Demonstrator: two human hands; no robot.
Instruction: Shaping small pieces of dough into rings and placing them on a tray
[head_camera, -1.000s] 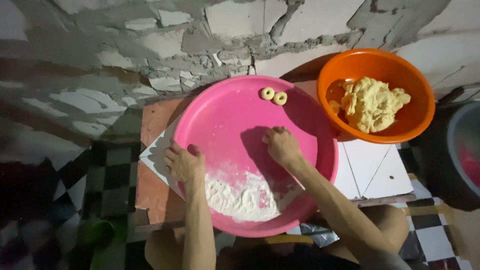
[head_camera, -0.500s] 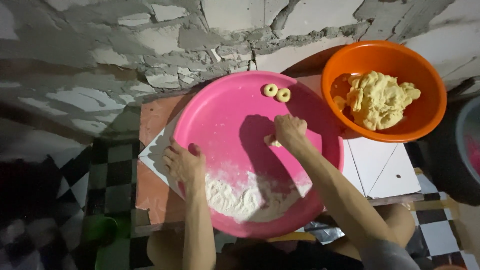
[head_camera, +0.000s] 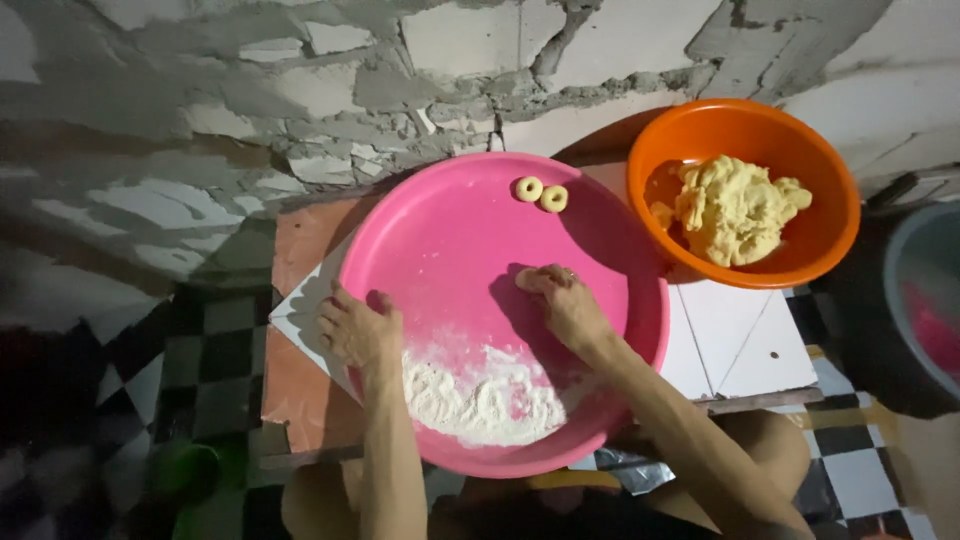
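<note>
**Right hand drawn back to the middle of the pink basin**

The right hand (head_camera: 565, 303) is laid palm-down on the floor of the large pink basin (head_camera: 440, 240), fingers curled loosely over something that cannot be made out; whether a piece of dough is pressed beneath it cannot be told. Half a second ago it was held higher in the basin, closer to the two dough rings (head_camera: 541, 193); it is now seen nearer the basin's centre, well apart from them. This is read as a return to rolling or shaping on the basin floor after a reach toward the finished pieces, though only two rings are counted, as before.

The left hand (head_camera: 358, 330) is rested on the basin's left rim, fingers bent over the edge as if to steady it, and nothing else is held in it. Its place has hardly changed over the last second.

The heap of white flour (head_camera: 480, 405) is spread in the near part of the basin, just beside the left wrist and below the right hand. The two dough rings are set side by side, touching, at the basin's far rim.

To the right of the basin, close beside it, an orange bowl (head_camera: 800, 250) is stood with a lump of pale yellow dough (head_camera: 735, 205) inside. Behind the basin a rough block wall (head_camera: 300, 100) is seen; under it, a tiled board (head_camera: 730, 345).
</note>
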